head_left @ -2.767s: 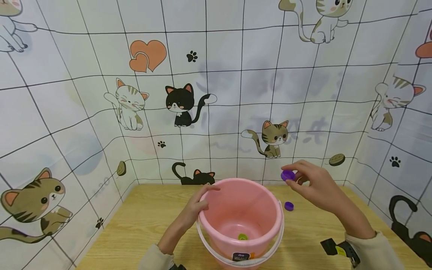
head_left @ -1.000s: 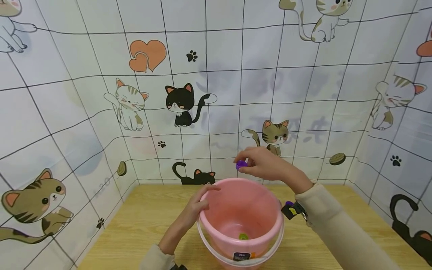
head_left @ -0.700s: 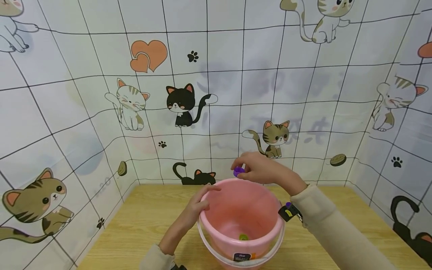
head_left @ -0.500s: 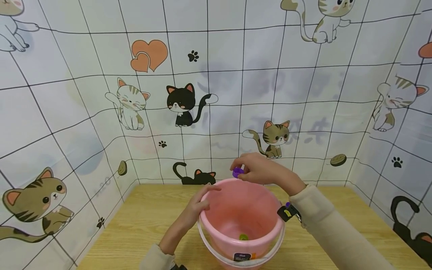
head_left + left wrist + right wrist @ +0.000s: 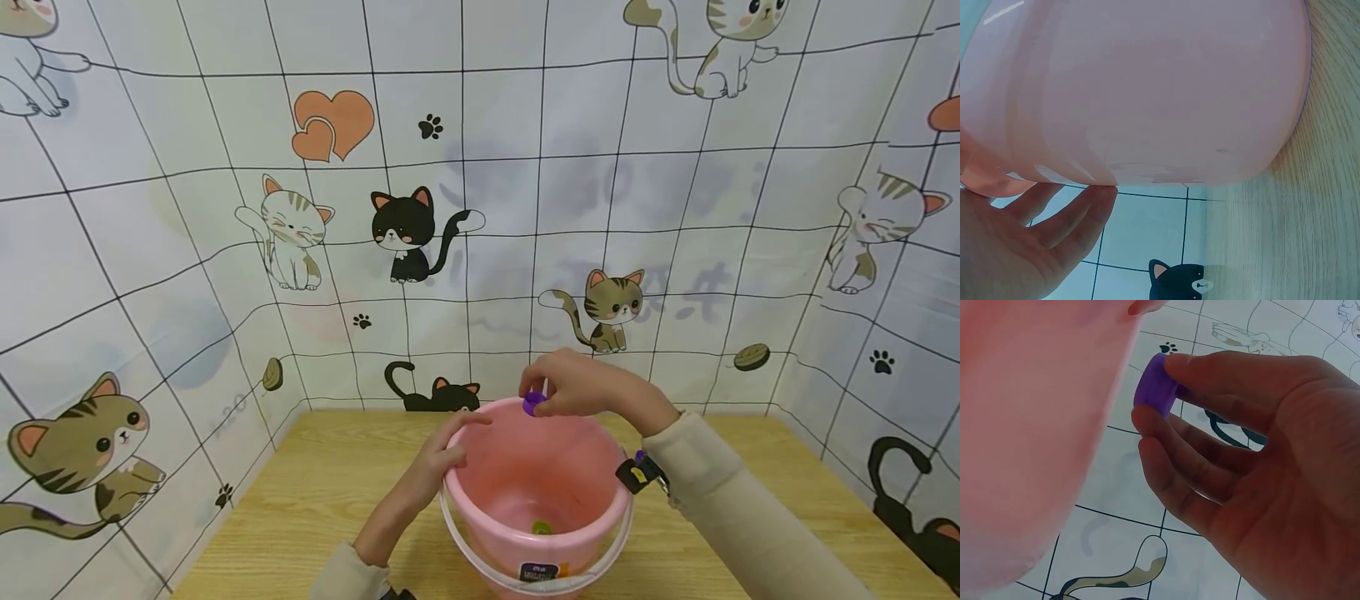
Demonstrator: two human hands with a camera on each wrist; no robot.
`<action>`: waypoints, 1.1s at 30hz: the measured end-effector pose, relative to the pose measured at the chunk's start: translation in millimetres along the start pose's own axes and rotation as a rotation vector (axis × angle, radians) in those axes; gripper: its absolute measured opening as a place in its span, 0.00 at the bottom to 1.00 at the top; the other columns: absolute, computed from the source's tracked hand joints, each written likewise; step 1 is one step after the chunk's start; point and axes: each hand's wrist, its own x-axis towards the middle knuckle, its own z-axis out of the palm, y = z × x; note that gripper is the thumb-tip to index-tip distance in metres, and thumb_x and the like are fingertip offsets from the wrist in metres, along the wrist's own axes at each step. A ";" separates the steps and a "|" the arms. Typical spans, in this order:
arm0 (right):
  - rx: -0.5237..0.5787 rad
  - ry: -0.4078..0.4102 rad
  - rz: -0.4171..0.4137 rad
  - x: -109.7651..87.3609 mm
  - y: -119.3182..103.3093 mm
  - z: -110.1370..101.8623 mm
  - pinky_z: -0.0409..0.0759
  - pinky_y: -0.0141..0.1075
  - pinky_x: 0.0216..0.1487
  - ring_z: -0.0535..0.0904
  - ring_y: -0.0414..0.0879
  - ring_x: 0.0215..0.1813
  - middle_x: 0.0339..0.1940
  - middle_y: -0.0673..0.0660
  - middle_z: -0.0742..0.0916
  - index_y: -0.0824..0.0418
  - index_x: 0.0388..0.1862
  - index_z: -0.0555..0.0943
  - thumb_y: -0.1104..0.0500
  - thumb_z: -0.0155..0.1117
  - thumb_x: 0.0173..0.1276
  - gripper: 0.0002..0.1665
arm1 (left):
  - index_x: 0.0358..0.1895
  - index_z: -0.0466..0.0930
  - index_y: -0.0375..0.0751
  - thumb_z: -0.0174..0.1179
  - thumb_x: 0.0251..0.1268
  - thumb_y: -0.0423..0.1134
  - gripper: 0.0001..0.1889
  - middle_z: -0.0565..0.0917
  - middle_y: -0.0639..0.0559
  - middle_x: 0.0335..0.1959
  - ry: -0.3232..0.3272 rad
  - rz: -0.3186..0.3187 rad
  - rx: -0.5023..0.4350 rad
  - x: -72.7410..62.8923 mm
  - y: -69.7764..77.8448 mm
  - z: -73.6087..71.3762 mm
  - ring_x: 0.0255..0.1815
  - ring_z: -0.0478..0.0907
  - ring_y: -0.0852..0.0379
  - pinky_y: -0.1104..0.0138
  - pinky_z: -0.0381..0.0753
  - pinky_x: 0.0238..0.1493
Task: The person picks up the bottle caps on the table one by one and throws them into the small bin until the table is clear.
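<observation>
My right hand (image 5: 581,385) pinches a purple bottle cap (image 5: 534,403) between thumb and fingertips, over the back rim of a pink bucket (image 5: 558,475). In the right wrist view, the cap's ridged side (image 5: 1155,387) shows between the fingertips, just beside the bucket's wall (image 5: 1029,437). My left hand (image 5: 431,458) holds the bucket's left rim, one finger reaching over the edge. In the left wrist view, the fingers of that hand (image 5: 1029,244) touch the bucket's outer wall (image 5: 1166,94). At the bucket's bottom lies a small green cap (image 5: 541,527).
A second purple cap (image 5: 640,455) sits on the wooden table (image 5: 315,492) right of the bucket, mostly hidden behind the right wrist's strap (image 5: 637,473). The bucket's white handle (image 5: 540,586) hangs down in front. A tiled cat-print backdrop (image 5: 495,208) stands behind and at both sides.
My right hand has carried the purple cap left from beside the bucket to over its back rim, then lowered slightly. The left hand stays on the rim.
</observation>
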 end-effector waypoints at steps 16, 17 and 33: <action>-0.042 -0.032 0.016 -2.5 4.3 2.3 0.81 0.33 0.41 0.81 0.39 0.38 0.40 0.51 0.88 0.57 0.49 0.87 0.60 0.74 0.63 0.14 | 0.68 0.75 0.47 0.45 0.55 0.33 0.33 0.69 0.42 0.74 0.012 0.014 0.037 3.3 -1.3 1.7 0.57 0.76 0.39 0.64 0.83 0.42; -0.040 -0.032 0.020 -3.2 4.7 2.1 0.81 0.33 0.41 0.81 0.39 0.38 0.41 0.51 0.88 0.57 0.49 0.87 0.60 0.74 0.63 0.15 | 0.68 0.75 0.46 0.45 0.55 0.33 0.33 0.69 0.41 0.74 0.010 0.020 0.039 3.5 -1.4 1.7 0.57 0.76 0.40 0.64 0.83 0.42; 0.091 0.183 0.047 -49.6 52.4 9.2 0.84 0.36 0.44 0.85 0.40 0.43 0.47 0.52 0.89 0.56 0.51 0.86 0.56 0.64 0.74 0.11 | 0.69 0.75 0.48 0.46 0.57 0.33 0.32 0.68 0.40 0.73 -0.001 -0.006 0.021 0.5 -4.3 -2.5 0.42 0.82 0.41 0.61 0.85 0.36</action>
